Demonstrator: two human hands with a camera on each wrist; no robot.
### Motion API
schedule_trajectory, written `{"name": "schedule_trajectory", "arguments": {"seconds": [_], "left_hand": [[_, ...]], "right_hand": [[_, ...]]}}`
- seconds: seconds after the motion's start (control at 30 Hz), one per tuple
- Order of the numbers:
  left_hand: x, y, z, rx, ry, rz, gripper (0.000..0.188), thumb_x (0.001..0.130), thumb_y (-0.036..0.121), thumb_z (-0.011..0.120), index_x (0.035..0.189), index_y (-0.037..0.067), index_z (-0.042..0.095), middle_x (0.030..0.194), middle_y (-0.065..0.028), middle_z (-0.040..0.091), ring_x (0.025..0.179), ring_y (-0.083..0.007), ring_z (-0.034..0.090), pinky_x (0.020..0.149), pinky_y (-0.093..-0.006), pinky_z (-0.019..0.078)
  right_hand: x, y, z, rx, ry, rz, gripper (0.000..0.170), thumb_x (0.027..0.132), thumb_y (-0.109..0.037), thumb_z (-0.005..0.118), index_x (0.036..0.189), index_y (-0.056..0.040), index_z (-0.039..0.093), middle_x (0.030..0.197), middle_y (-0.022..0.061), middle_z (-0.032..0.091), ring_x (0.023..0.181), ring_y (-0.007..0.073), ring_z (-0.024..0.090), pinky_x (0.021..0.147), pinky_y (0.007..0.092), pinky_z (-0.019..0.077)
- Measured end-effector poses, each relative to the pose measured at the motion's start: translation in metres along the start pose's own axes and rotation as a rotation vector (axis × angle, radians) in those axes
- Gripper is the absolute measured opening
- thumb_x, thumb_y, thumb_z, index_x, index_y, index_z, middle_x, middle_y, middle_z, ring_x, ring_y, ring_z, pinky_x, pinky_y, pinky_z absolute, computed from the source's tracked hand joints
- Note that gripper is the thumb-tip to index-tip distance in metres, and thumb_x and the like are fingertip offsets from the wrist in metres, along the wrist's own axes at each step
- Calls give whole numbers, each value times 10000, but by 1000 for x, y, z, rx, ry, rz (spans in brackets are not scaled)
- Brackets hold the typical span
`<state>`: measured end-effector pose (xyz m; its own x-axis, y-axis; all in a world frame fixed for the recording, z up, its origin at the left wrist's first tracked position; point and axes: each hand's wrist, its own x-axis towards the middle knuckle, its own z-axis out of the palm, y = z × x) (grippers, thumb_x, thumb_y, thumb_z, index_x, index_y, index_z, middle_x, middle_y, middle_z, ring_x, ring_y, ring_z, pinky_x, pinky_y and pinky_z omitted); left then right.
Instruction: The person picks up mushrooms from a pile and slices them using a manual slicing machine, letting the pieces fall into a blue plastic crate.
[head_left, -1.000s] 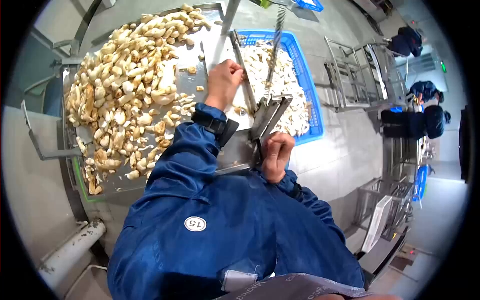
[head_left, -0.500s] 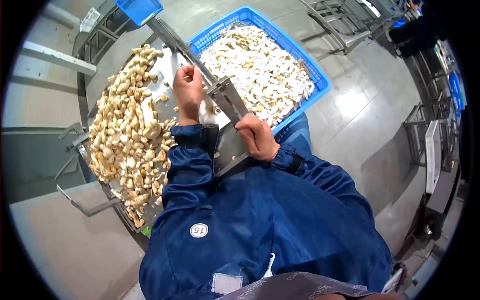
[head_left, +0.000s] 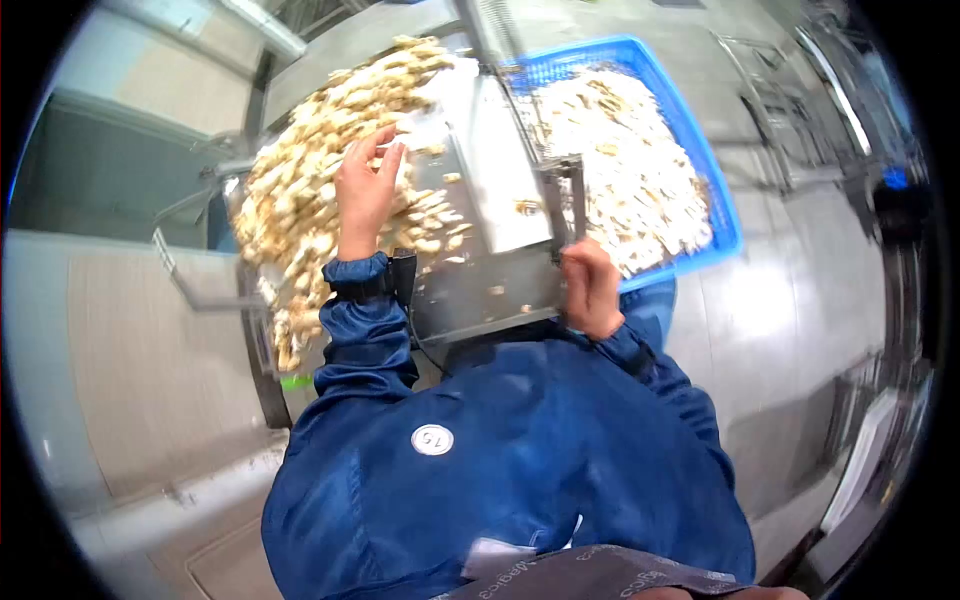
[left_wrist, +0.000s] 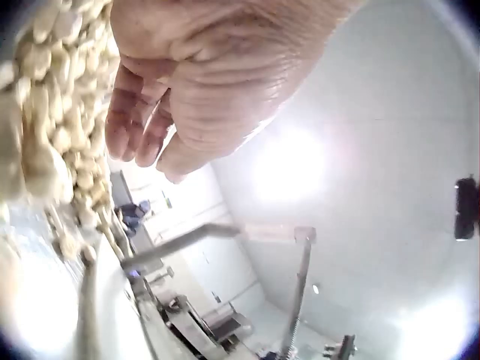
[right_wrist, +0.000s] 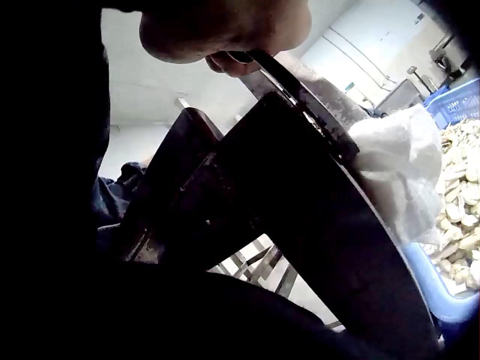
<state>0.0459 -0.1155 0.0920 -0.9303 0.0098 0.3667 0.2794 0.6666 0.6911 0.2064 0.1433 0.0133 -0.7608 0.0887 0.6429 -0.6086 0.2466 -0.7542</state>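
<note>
My left hand [head_left: 366, 200] is over the pile of whole mushrooms [head_left: 300, 190], its fingers loosely bent. In the left wrist view the fingers [left_wrist: 124, 112] hang beside the heap with nothing seen between them. My right hand [head_left: 592, 290] grips the near end of a lever cutter [head_left: 563, 190], a dark metal blade arm with a spring. The right wrist view shows the fingers [right_wrist: 236, 66] curled at the dark metal handle [right_wrist: 300, 97], much of it in shadow. A white board [head_left: 505, 190] lies left of the cutter.
A blue plastic basket [head_left: 728, 225] of sliced mushrooms stands right of the cutter. The steel table [head_left: 450, 300] carries a few loose bits near its front edge. Metal rack frames [head_left: 775, 120] stand farther right on the tiled floor.
My left hand has moved left from the white board by the cutter to the mushroom pile, its fingers loosening. The right hand stays on the cutter's handle. The head view has swung about.
</note>
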Motion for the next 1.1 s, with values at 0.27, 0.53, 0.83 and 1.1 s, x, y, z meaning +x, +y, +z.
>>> {"name": "schedule_trajectory", "arguments": {"seconds": [0.27, 0.53, 0.83, 1.1], "left_hand": [[-79, -92, -123, 291, 98, -292, 254, 863, 175, 671, 1074, 37, 699, 963, -125, 716, 799, -205, 678, 723, -323, 524], [-53, -78, -88, 517, 160, 1, 278, 820, 141, 710, 1089, 87, 669, 1040, -107, 620, 935, -279, 623, 827, -375, 503], [-21, -63, -77, -194, -25, -428, 251, 957, 171, 584, 1192, 100, 637, 975, -29, 627, 863, -108, 590, 691, -253, 487], [-4, -22, 7, -778, -491, -327, 280, 996, 164, 518, 1225, 4, 533, 999, -64, 652, 906, -140, 648, 702, -247, 510]], "right_hand": [[-18, 17, 1, 137, 15, 69, 177, 986, -33, 464, 1160, -32, 435, 779, 69, 489, 624, 119, 438, 577, 255, 377], [-12, 10, 3, 104, 3, 80, 152, 1005, -52, 427, 1156, -48, 416, 751, 60, 479, 604, 107, 426, 555, 250, 367], [-11, 8, 3, 96, 25, 90, 146, 995, -45, 439, 1139, -31, 430, 736, 61, 484, 602, 115, 449, 568, 258, 386], [-14, 12, 1, 57, 7, 91, 178, 977, -17, 465, 1154, -36, 448, 767, 50, 484, 633, 126, 447, 595, 263, 391]]}}
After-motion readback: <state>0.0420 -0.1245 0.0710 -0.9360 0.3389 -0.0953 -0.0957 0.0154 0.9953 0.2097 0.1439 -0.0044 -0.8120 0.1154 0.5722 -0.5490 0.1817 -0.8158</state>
